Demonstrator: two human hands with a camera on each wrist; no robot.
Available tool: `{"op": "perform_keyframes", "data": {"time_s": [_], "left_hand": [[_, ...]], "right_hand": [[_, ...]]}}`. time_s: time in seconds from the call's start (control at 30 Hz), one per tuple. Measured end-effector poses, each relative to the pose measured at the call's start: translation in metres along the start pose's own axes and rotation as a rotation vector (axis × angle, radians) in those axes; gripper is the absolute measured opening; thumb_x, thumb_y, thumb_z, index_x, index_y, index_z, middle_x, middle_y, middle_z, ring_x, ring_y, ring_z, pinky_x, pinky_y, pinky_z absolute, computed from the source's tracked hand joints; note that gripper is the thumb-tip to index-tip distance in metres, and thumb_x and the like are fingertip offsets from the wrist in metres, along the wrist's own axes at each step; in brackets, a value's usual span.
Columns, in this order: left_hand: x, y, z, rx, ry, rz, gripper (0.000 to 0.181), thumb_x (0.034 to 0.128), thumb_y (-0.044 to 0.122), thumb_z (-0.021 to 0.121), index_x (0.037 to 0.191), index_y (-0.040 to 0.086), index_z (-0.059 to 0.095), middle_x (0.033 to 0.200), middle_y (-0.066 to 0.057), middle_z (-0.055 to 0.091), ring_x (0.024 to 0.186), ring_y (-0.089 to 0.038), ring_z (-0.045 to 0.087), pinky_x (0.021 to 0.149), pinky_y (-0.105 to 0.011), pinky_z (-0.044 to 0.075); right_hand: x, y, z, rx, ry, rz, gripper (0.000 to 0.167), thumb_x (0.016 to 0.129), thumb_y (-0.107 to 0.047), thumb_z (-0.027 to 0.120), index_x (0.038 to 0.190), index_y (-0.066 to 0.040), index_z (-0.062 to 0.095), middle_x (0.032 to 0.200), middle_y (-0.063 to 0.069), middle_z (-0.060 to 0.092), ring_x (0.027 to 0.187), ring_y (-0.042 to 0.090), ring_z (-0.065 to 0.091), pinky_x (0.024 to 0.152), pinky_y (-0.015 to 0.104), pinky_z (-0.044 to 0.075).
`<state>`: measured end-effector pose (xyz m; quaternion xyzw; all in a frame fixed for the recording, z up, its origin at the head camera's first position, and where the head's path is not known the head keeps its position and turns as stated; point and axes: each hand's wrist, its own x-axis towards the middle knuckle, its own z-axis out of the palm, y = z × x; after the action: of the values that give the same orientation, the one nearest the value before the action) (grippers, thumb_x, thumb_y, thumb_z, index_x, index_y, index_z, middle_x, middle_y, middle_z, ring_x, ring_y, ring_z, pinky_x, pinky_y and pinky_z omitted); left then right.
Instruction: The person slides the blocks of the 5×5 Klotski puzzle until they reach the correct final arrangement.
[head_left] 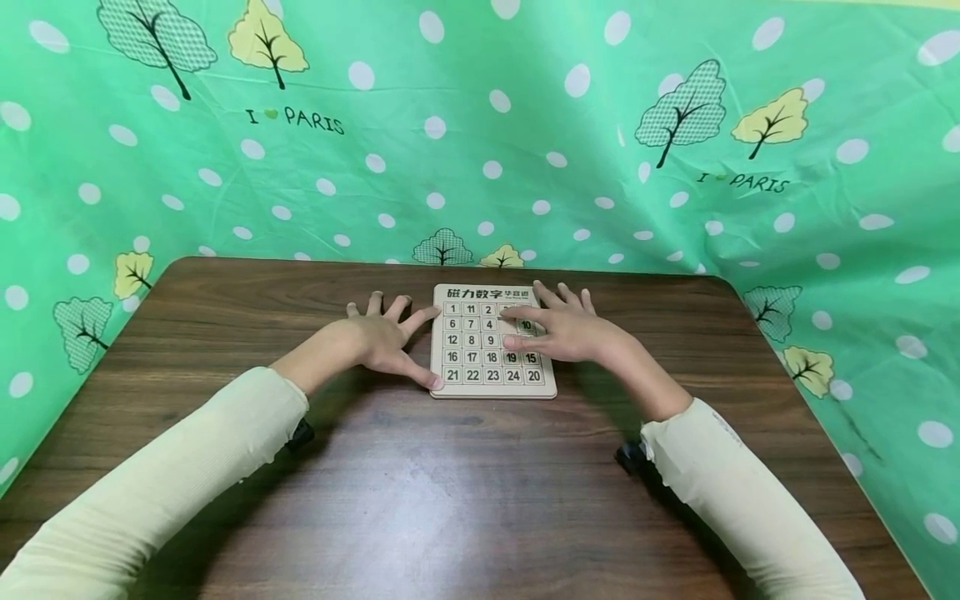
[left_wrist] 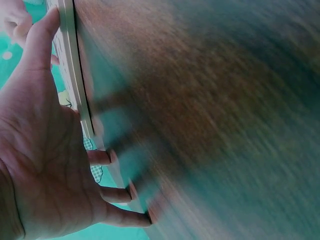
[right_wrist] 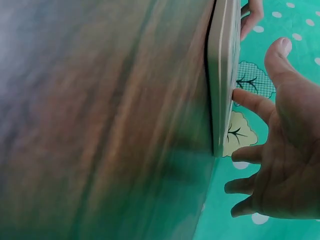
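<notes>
A pale number slide puzzle (head_left: 495, 392) lies flat on the dark wooden table, its black-numbered tiles (head_left: 472, 357) set in rows under a printed Chinese title. My left hand (head_left: 386, 340) steadies its left side, thumb at the lower left corner and index finger farther up the edge; the other fingers spread over the table. Over the right part of the board, my right hand (head_left: 570, 331) has its index fingertip on a tile in the upper rows and its thumb held just above the board. Both hands hide some tiles. In the right wrist view, the index finger (right_wrist: 255, 102) meets the board's face.
The brown wood-grain table (head_left: 420, 492) extends around the puzzle. Behind it hangs a green curtain (head_left: 465, 167) with white dots and printed trees. Pale sleeves (head_left: 172, 475) cover both forearms, and a dark strap piece (head_left: 632, 458) shows beneath the right one.
</notes>
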<state>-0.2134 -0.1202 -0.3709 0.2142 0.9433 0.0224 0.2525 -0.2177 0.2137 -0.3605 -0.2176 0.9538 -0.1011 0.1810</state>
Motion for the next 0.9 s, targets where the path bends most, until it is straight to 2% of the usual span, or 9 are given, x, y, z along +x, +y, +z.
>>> {"op": "perform_keyframes", "data": {"time_s": [0.13, 0.27, 0.4, 0.57, 0.7, 0.73, 0.9], "left_hand": [[0.002, 0.001, 0.0, 0.002, 0.002, -0.002, 0.137, 0.0773, 0.103, 0.066, 0.182, 0.044, -0.001, 0.189, -0.022, 0.007, 0.169, -0.07, 0.001, 0.126, -0.094, 0.014], [0.001, 0.001, -0.001, 0.003, 0.003, -0.005, 0.138, 0.0761, 0.105, 0.065, 0.182, 0.044, 0.0, 0.189, -0.022, 0.007, 0.169, -0.069, 0.001, 0.126, -0.094, 0.014], [0.004, 0.0, 0.002, 0.011, -0.003, -0.012, 0.139, 0.0754, 0.105, 0.066, 0.181, 0.045, -0.001, 0.189, -0.021, 0.005, 0.169, -0.07, 0.0, 0.126, -0.094, 0.014], [0.003, -0.001, 0.002, 0.008, -0.008, -0.012, 0.139, 0.0756, 0.104, 0.067, 0.181, 0.045, -0.001, 0.189, -0.021, 0.005, 0.169, -0.07, -0.001, 0.126, -0.094, 0.014], [-0.001, 0.0, 0.0, -0.004, -0.003, -0.004, 0.136, 0.0784, 0.101, 0.067, 0.182, 0.043, 0.0, 0.189, -0.022, 0.006, 0.169, -0.07, 0.0, 0.126, -0.094, 0.014], [0.001, -0.002, 0.002, -0.004, -0.001, -0.003, 0.137, 0.0777, 0.103, 0.066, 0.182, 0.043, -0.001, 0.189, -0.022, 0.007, 0.169, -0.07, 0.001, 0.126, -0.094, 0.015], [0.0, 0.0, 0.0, -0.007, -0.002, 0.002, 0.137, 0.0782, 0.103, 0.065, 0.182, 0.043, -0.001, 0.188, -0.023, 0.007, 0.169, -0.07, 0.001, 0.126, -0.094, 0.015]], "right_hand": [[-0.003, -0.008, -0.002, -0.029, 0.028, -0.007, 0.078, 0.105, -0.084, 0.051, 0.169, -0.042, 0.052, 0.19, 0.025, 0.006, 0.17, 0.068, 0.0, 0.132, 0.086, -0.008], [-0.005, -0.018, 0.001, -0.039, 0.029, -0.047, 0.069, 0.109, -0.073, 0.057, 0.169, -0.039, 0.054, 0.191, 0.022, 0.005, 0.172, 0.063, 0.001, 0.134, 0.082, -0.008], [-0.006, -0.023, 0.007, -0.044, 0.017, -0.078, 0.071, 0.108, -0.077, 0.055, 0.167, -0.039, 0.056, 0.191, 0.022, 0.008, 0.172, 0.063, 0.004, 0.135, 0.084, -0.003], [-0.007, -0.019, 0.009, -0.039, 0.009, -0.049, 0.074, 0.105, -0.083, 0.05, 0.166, -0.041, 0.057, 0.191, 0.02, 0.008, 0.173, 0.062, 0.004, 0.136, 0.082, -0.004], [-0.013, -0.014, 0.004, -0.028, 0.006, -0.038, 0.069, 0.107, -0.078, 0.054, 0.165, -0.04, 0.058, 0.19, 0.022, 0.011, 0.172, 0.064, 0.005, 0.134, 0.084, -0.004], [-0.014, -0.012, 0.003, -0.025, 0.006, -0.036, 0.068, 0.107, -0.077, 0.055, 0.165, -0.04, 0.059, 0.19, 0.023, 0.012, 0.171, 0.066, 0.006, 0.133, 0.086, -0.003], [-0.017, -0.001, 0.007, -0.032, 0.013, -0.006, 0.067, 0.108, -0.078, 0.053, 0.164, -0.043, 0.058, 0.191, 0.019, 0.014, 0.172, 0.063, 0.005, 0.134, 0.084, -0.003]]}}
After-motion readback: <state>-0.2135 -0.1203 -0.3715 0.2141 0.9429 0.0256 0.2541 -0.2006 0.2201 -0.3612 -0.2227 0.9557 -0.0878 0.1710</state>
